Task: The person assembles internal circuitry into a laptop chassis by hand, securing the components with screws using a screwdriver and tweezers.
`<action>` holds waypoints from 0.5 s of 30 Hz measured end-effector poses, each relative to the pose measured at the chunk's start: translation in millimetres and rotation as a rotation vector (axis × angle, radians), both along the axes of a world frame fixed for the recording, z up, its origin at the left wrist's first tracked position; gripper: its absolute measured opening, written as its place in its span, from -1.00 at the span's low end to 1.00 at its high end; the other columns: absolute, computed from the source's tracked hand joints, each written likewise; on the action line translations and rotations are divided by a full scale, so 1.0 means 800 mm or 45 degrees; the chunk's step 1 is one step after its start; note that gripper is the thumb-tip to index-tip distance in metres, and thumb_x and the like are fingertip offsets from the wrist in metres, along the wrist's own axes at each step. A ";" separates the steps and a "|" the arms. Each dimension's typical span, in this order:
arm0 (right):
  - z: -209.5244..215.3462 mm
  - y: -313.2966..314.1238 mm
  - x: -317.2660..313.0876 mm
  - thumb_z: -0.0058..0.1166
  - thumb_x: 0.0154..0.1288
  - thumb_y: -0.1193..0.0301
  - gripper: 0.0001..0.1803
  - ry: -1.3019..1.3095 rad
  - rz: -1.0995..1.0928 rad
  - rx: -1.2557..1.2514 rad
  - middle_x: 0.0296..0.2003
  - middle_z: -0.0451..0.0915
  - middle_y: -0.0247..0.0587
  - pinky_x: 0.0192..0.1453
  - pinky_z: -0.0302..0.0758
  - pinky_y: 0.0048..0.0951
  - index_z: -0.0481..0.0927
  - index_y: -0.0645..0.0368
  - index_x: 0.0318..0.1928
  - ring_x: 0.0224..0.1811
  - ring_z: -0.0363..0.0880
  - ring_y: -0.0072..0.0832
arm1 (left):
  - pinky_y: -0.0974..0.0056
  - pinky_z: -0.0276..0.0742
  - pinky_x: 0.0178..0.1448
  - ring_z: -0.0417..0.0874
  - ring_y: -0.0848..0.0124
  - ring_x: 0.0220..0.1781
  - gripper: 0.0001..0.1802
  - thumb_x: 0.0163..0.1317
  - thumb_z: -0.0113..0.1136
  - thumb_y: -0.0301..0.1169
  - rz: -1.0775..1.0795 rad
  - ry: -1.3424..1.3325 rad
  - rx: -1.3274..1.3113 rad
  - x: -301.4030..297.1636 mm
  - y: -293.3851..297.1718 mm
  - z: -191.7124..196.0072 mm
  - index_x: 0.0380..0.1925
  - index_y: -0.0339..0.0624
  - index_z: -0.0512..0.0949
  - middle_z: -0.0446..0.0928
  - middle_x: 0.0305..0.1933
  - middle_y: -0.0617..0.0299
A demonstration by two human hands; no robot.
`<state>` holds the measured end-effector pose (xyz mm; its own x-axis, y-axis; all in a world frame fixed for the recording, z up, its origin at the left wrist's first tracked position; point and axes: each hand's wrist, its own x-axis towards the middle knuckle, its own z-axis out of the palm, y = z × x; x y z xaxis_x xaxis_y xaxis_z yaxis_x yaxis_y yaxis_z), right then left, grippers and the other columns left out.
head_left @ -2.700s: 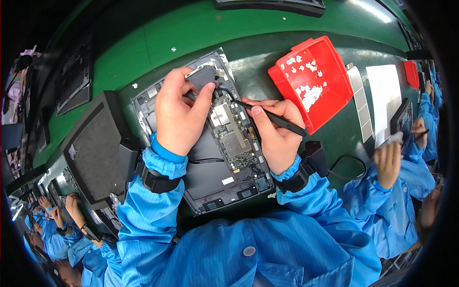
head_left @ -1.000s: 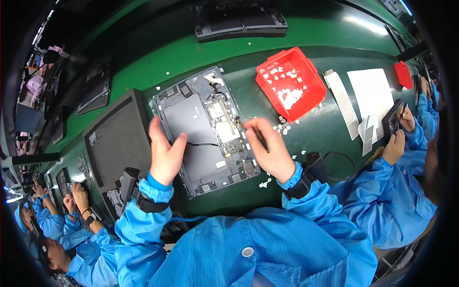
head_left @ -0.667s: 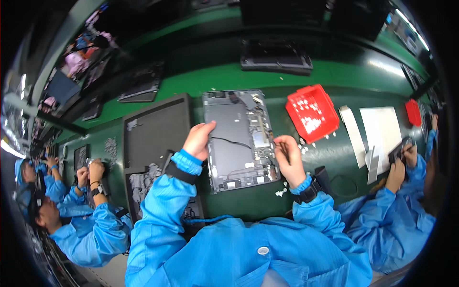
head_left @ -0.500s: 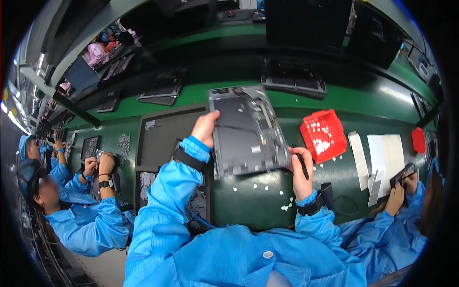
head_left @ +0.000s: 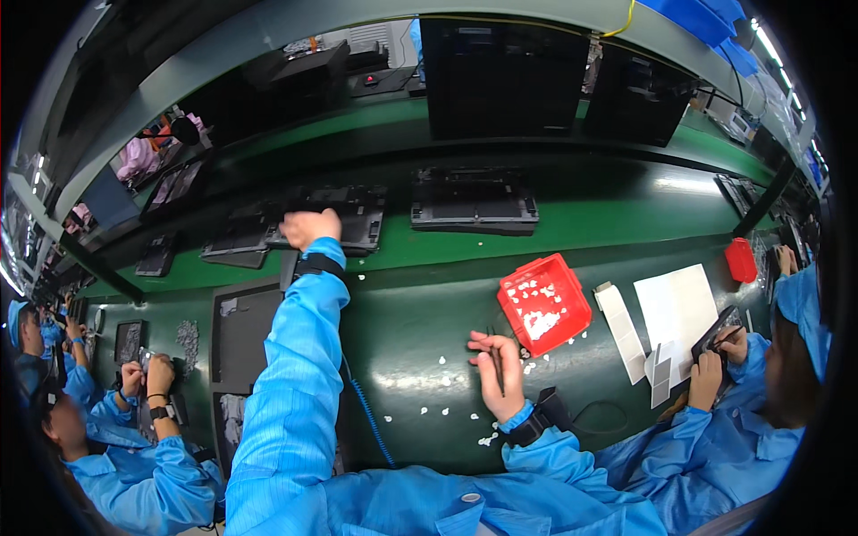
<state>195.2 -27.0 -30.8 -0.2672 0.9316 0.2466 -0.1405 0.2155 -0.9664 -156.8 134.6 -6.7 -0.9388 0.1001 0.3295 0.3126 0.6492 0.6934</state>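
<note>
Dark flat device chassis (head_left: 344,223) under left hand (head_left: 308,228).

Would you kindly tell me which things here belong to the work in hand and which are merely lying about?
In hand:
left hand on dark device chassis
right hand holding thin dark tool

Lying about:
red tray
white sheet
second chassis

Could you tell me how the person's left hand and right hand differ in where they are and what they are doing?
The left hand is stretched far forward onto a dark flat device at the back of the green bench; the right hand stays near the body beside the red tray. The left hand lies on that device, while the right hand's fingers hold a thin dark tool. Both wear blue sleeves and black wrist straps.
</note>
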 end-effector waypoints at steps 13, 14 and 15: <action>-0.006 0.003 0.010 -0.16 0.23 0.62 -0.76 -0.226 0.053 0.120 0.01 0.39 0.03 -0.04 0.46 -0.49 0.27 0.29 -0.07 -0.05 0.47 -0.43 | 0.22 0.38 0.16 0.45 0.06 0.12 0.15 -0.27 0.36 0.16 -1.007 -0.354 -0.650 0.148 0.105 -0.006 0.13 -0.53 0.12 0.38 0.06 -0.21; -0.006 0.004 0.008 -0.16 0.23 0.63 -0.76 -0.234 0.059 0.126 0.01 0.39 0.03 -0.04 0.46 -0.50 0.27 0.29 -0.07 -0.05 0.47 -0.43 | 0.30 0.35 0.20 0.42 0.13 0.16 0.24 -0.38 0.37 0.23 -1.079 -0.453 -0.632 0.120 0.128 -0.029 0.13 -0.57 0.15 0.37 0.10 -0.20; -0.008 0.004 0.011 -0.16 0.23 0.63 -0.76 -0.243 0.028 0.115 0.01 0.39 0.03 -0.04 0.45 -0.51 0.27 0.30 -0.07 -0.05 0.47 -0.43 | 0.27 0.38 0.15 0.46 0.11 0.11 0.08 -0.23 0.26 0.27 -1.264 -0.679 -0.658 0.122 0.128 -0.020 0.05 -0.54 0.31 0.45 0.01 -0.18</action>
<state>204.2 -24.0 -37.1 -0.3370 0.9015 0.2715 0.0379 0.3012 -0.9528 -59.3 236.8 -23.1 -0.3869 0.8491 -0.3597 0.5827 0.5275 0.6182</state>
